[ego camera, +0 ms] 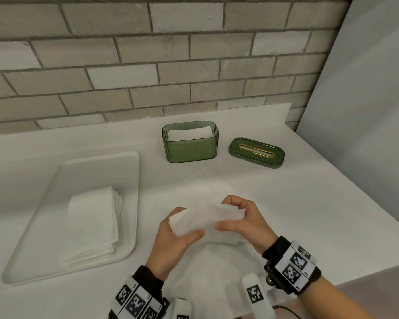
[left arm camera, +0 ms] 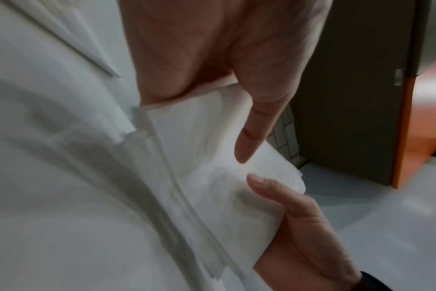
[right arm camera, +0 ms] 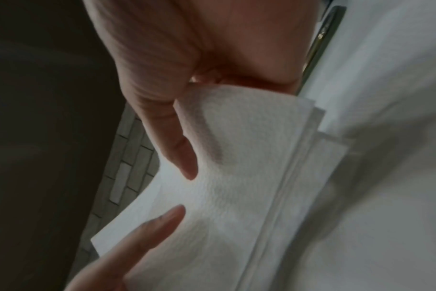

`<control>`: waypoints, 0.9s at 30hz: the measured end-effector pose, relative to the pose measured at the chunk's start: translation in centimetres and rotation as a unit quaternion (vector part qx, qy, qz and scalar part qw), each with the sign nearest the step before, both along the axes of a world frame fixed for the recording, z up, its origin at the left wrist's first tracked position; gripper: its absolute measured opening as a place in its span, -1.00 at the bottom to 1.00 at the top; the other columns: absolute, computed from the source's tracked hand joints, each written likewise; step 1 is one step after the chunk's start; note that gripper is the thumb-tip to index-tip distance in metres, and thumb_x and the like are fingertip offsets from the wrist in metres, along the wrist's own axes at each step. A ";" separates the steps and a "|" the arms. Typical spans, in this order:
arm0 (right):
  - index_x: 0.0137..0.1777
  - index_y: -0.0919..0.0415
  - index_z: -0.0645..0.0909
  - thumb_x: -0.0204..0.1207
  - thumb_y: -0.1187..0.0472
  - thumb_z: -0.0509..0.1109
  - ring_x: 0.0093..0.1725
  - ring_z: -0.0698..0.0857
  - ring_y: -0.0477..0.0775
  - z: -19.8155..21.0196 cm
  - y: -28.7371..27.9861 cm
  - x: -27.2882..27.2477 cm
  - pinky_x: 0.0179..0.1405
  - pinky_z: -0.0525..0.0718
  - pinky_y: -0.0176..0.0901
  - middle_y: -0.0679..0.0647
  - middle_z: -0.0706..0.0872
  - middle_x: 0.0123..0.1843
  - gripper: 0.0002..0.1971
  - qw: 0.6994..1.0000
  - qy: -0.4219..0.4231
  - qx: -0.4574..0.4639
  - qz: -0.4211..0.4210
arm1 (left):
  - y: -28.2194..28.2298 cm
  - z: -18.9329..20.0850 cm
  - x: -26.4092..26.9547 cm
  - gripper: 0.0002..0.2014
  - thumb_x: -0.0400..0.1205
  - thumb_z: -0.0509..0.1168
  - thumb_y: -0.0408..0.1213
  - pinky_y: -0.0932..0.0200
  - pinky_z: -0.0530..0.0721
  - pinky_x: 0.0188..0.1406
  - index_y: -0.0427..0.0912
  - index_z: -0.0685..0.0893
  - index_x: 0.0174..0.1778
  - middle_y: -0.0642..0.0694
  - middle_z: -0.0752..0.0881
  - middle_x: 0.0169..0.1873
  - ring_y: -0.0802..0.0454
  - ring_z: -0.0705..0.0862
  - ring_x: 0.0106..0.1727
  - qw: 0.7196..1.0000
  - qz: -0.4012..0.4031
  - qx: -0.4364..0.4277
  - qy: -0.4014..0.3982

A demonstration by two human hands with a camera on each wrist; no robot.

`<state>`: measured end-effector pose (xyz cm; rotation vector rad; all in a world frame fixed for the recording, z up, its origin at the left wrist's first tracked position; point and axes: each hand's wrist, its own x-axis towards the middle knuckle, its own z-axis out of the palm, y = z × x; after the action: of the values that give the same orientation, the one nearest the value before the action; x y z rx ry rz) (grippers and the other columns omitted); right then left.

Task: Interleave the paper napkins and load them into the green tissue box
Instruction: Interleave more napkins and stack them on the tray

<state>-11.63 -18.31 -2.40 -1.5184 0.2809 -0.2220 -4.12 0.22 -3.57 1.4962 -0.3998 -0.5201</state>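
Note:
Both hands hold a small bundle of folded white napkins (ego camera: 205, 218) just above the counter. My left hand (ego camera: 177, 236) grips its left end, thumb on top. My right hand (ego camera: 242, 221) pinches the right end between thumb and curled fingers. The left wrist view shows the bundle (left arm camera: 212, 167) under my thumb, and the right wrist view shows its layered edges (right arm camera: 249, 157). An unfolded napkin (ego camera: 207, 268) lies flat beneath the hands. The green tissue box (ego camera: 190, 148) stands open behind, with white napkins inside. Its green lid (ego camera: 256, 152) with a gold-rimmed slot lies to its right.
A white tray (ego camera: 32, 256) at the left holds a stack of folded napkins (ego camera: 92, 224). A brick wall runs along the back of the white counter (ego camera: 309, 203). A grey panel closes off the right side, and the counter's edge runs diagonally at the right.

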 end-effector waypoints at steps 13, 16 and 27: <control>-0.36 0.31 0.47 0.26 0.74 0.46 -0.11 0.83 0.22 -0.1 0.4 -0.2 -0.12 0.74 -0.12 0.36 0.83 -0.13 -0.65 0.998 -0.061 -0.017 0.000 | 0.4 0.5 -1.0 -0.76 0.41 0.53 -0.62 0.32 0.73 -0.04 -0.28 0.89 -0.07 -0.13 0.89 -0.10 0.03 0.86 0.01 0.997 0.061 -0.027 -0.024; -0.26 0.37 0.51 0.24 0.73 0.50 -0.15 0.80 0.18 -0.1 -0.4 -0.3 -0.19 0.74 -0.13 0.37 0.83 -0.12 -0.68 0.998 -0.066 -0.006 -0.008 | 0.4 0.3 -0.5 -0.72 0.41 0.58 -0.56 0.27 0.76 -0.01 -0.19 0.90 -0.03 -0.05 0.89 -0.08 0.09 0.85 -0.01 0.997 0.061 -0.011 -0.045; -0.25 0.44 0.64 0.11 0.49 0.69 -0.34 0.62 -0.04 -2.3 -1.6 1.3 -0.36 0.56 -0.27 0.09 0.65 -0.36 -0.71 0.998 0.027 -0.052 0.016 | -0.3 -1.7 0.8 -0.76 0.38 0.66 -0.37 0.06 0.80 -0.05 -0.19 0.88 -0.06 -0.14 0.89 -0.13 -0.01 0.85 -0.07 0.996 0.041 0.081 0.011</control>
<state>-10.29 -19.93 -4.72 -1.6327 0.2920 -0.1721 -3.36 -0.05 -5.23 1.6550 -0.2825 -0.5120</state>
